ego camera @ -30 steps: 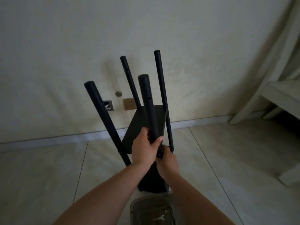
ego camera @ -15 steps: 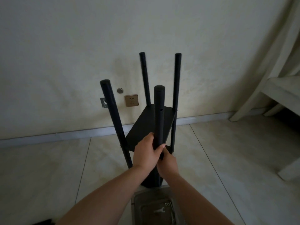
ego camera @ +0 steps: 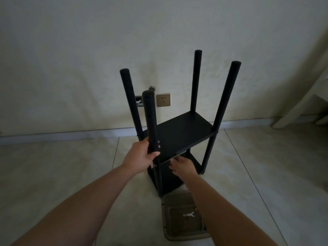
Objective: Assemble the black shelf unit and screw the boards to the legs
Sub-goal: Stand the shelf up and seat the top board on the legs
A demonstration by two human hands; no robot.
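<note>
The black shelf unit stands on the floor with its long round legs pointing up. A black board sits between the legs, and a lower board shows beneath it. My left hand grips the nearest leg just above the board. My right hand is at the board's near edge, fingers at its underside; I cannot make out whether they hold anything. The other legs rise at the back and right.
A shallow tray with a small wrench lies on the tiled floor just in front of the unit. A wall socket is behind the unit. White furniture stands at the right.
The unit has turned, so its long side now faces me and the legs spread wider apart. My right hand left the gripped leg and moved right to the board's near edge.
</note>
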